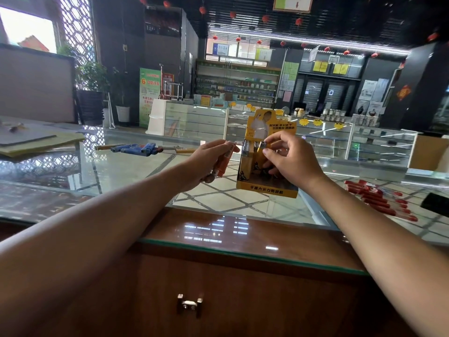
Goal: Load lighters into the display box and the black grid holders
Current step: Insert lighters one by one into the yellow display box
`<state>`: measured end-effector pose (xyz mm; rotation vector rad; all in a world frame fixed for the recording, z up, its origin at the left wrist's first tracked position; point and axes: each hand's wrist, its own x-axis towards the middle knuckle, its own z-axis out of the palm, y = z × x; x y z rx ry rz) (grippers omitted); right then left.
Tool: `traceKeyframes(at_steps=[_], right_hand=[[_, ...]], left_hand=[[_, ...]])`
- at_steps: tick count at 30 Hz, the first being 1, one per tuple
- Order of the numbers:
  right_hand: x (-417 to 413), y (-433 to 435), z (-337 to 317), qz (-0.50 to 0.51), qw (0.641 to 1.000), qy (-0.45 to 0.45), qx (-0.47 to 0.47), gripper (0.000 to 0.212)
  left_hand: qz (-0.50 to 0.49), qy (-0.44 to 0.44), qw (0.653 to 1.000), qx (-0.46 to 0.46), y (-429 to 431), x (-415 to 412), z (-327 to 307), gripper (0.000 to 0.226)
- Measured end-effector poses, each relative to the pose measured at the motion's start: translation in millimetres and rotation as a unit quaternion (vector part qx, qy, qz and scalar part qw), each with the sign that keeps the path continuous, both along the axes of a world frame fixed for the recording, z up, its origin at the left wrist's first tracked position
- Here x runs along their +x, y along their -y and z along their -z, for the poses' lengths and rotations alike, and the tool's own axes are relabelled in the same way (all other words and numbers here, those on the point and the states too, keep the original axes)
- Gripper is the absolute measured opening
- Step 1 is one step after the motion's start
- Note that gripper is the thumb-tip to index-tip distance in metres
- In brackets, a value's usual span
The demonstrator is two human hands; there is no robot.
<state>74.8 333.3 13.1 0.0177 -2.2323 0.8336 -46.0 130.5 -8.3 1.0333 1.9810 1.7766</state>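
Note:
A yellow display box (pixel 267 188) with a tall printed back card stands on the glass counter (pixel 121 171), several lighters upright inside it. My right hand (pixel 289 159) is at the box's top, fingers pinched on a yellow lighter (pixel 262 147) that sits among the others. Left of the box, my left hand (pixel 209 161) is closed around a small bunch of orange lighters (pixel 224 161), held a little above the glass. Blue lighters (pixel 136 149) lie on the counter at the far left. Red lighters (pixel 379 200) lie in a heap at the right. No black grid holder can be made out.
A dark object (pixel 436 201) lies at the right edge beside the red lighters. Flat boards and papers (pixel 36 142) are stacked at the far left. A wooden cabinet with a metal handle (pixel 189 305) fronts the counter below me. Shop shelves and glass cases stand behind.

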Motion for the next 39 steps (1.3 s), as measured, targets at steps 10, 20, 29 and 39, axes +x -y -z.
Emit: traceKeyframes(at_steps=[10, 20, 29, 39], right_hand=[[-2.3, -0.4, 3.1, 0.025, 0.998, 0.014, 0.049, 0.016], [-3.9, -1.2, 4.8, 0.056, 0.990, -0.009, 0.126, 0.014], [-4.9, -0.6, 3.9, 0.066, 0.990, -0.019, 0.121, 0.017], [-6.4, -3.5, 3.5, 0.058, 0.993, -0.031, 0.097, 0.012]], left_hand=[[0.001, -0.007, 1.000, -0.010, -1.4, -2.7, 1.3, 0.033], [-0.001, -0.006, 1.000, -0.015, -1.3, 0.7, 0.2, 0.027], [0.008, -0.001, 1.000, -0.009, -0.7, 1.5, -0.5, 0.026], [0.010, 0.001, 1.000, -0.006, 1.1, 2.1, -2.6, 0.029]])
